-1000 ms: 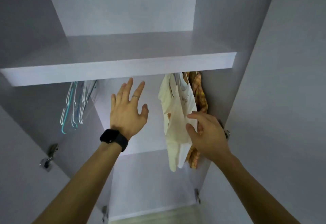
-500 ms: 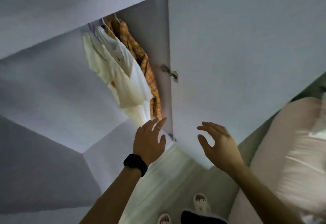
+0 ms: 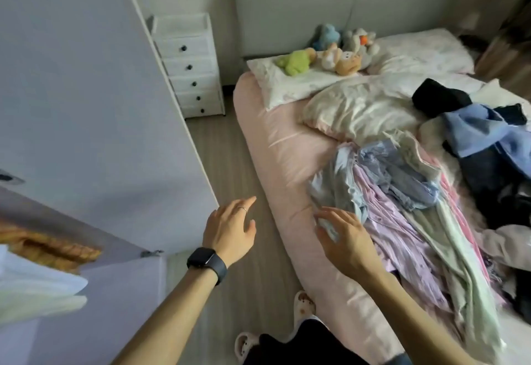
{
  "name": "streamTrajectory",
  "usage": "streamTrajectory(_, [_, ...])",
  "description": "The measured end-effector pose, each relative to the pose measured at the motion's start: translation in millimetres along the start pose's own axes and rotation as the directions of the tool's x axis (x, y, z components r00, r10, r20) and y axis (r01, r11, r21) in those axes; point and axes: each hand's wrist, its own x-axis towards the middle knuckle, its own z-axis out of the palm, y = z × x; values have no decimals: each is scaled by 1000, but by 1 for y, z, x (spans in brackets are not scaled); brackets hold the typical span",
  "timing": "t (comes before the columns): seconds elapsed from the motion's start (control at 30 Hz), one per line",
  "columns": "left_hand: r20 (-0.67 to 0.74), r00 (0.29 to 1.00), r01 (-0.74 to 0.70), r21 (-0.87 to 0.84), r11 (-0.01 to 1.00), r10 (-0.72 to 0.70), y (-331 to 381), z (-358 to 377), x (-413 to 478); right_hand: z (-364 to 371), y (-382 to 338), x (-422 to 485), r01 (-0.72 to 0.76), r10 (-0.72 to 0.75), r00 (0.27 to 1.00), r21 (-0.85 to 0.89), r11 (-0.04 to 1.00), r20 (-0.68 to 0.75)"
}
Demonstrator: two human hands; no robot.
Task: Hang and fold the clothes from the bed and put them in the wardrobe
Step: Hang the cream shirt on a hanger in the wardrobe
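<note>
Turning from wardrobe [image 3: 86, 106], now facing bed [image 3: 281, 163], clothes [image 3: 402, 206]

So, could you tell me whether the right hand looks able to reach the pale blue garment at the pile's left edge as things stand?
Probably yes: the right hand is open just short of the pale blue garment, and nothing lies between them.

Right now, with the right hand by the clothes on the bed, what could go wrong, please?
The clothes pile is tangled near the bed edge; pulling one garment may drag others onto the floor. The open wardrobe door stands close to the left hand; a swing could hit it.
</note>
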Motion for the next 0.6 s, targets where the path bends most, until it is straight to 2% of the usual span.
streamTrajectory(0.1, [50, 994, -96, -60, 994, 99, 33, 21, 15, -15, 32, -19, -112, 111, 993, -9, 994, -50])
streamTrajectory(0.2, [108, 972, -206, -38, 978, 209, 69, 45, 35, -32, 68, -35, -225, 226, 968, 24, 974, -113])
streamTrajectory(0.33, [220, 938, -269, -21, 963, 267, 108, 80, 58, -46, 111, -43, -364, 373, 920, 95, 927, -117])
streamTrajectory(0.5, [298, 930, -234, 27, 972, 215, 123, 120, 91, -53, 158, -17, -406, 423, 899, 148, 902, -112])
streamTrajectory(0.6, [321, 937, -166, 59, 984, 139, 131, 142, 114, -54, 195, 17, -418, 425, 905, 135, 898, -23])
